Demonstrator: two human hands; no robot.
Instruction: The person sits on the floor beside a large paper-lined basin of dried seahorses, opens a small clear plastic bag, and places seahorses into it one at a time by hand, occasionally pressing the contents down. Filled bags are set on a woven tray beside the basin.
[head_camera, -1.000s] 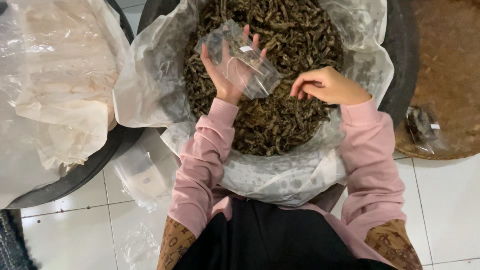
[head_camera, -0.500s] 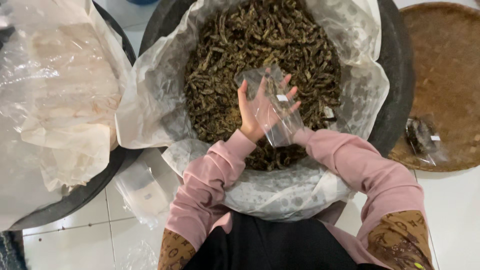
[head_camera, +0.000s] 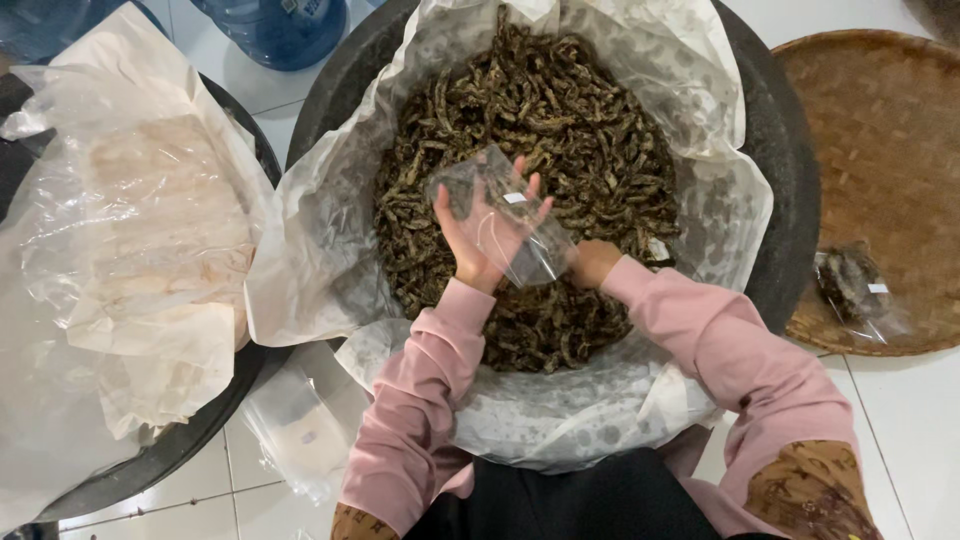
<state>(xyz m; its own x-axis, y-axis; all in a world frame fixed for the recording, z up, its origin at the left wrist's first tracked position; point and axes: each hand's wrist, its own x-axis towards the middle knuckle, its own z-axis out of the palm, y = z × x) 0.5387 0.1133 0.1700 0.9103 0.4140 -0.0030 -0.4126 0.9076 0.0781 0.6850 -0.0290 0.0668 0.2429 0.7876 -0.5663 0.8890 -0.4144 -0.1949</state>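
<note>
Glossy clear plastic pouch (head_camera: 510, 215); matt, rough dried pieces (head_camera: 540, 110); crinkled plastic liner (head_camera: 320, 250); coarse woven tray (head_camera: 890, 150); smooth tiled floor (head_camera: 910, 420).

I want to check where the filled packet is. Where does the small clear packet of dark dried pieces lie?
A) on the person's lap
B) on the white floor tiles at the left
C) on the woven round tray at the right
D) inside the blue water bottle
C: the filled packet rests on the woven tray, right of the big lined basin.
</note>
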